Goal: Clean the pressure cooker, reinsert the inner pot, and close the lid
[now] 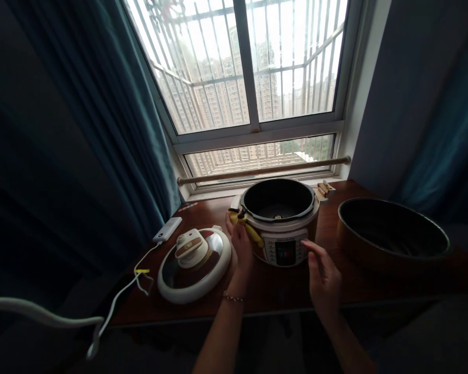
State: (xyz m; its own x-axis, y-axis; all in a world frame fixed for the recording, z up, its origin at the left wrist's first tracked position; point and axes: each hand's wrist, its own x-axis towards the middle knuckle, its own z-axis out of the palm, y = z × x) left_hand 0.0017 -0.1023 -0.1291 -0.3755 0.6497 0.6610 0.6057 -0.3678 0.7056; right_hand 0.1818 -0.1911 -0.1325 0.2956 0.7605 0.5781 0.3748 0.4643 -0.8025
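Note:
An electric pressure cooker (292, 227) stands uncovered on the table, its dark inside showing and its control panel facing me. My left hand (239, 236) is closed on a yellow cloth (253, 235) with dark parts, pressed against the cooker's left side near the rim. The fingers of my right hand (323, 272) are stretched out and apart, and a fingertip reaches the right edge of the control panel (285, 252). Left of the cooker lies its round lid (214, 278), with the handle knob facing up.
A wide pot (359, 249) with a black inside sits at the table's right. Beyond the lid, a white power bank (167, 230) has a white cable (119, 298) running off the left edge. A window (253, 132) with a rail (265, 170) lies behind the brown table (265, 296).

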